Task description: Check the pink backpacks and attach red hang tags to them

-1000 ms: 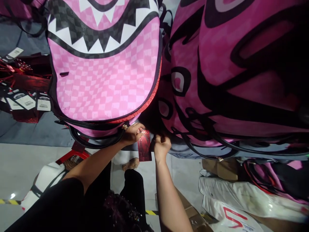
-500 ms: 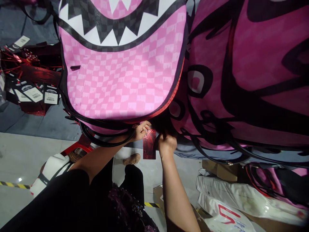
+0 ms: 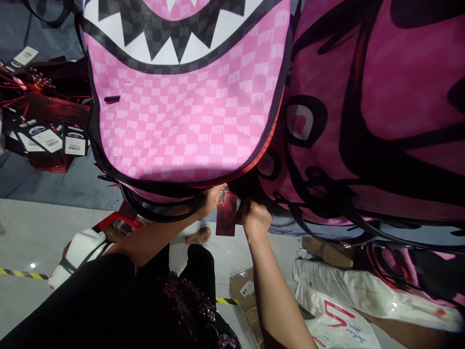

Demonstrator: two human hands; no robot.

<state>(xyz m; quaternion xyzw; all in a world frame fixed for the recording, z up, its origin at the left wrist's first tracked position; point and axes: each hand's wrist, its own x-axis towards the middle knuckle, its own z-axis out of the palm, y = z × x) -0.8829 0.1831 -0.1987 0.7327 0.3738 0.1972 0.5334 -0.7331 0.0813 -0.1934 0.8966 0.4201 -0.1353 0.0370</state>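
Note:
A pink checkered backpack (image 3: pixel 185 121) with a black-and-white toothed mouth print lies before me, its black handle loop hanging toward me. Under its near edge my left hand (image 3: pixel 214 199) is closed at the top of a dark red hang tag (image 3: pixel 225 215), which dangles straight down. The string and some fingertips are hard to see. Just right of the tag, my right hand (image 3: pixel 257 218) forms a closed fist in the shadow between the backpack and a larger pink-and-black bag (image 3: pixel 327 97). What its fingers hold, if anything, is hidden.
Bunches of black-and-white tags (image 3: pixel 47 138) with red strings lie on the grey cloth at left. A white bag (image 3: pixel 80 252) stands below. White plastic packages (image 3: pixel 337 291), cardboard boxes (image 3: pixel 245 295) and another pink bag (image 3: pixel 403 271) are low at right.
My right hand has moved slightly right, away from the tag. The tag has shifted a little and now looks darker. My left hand stays close to the backpack's edge.

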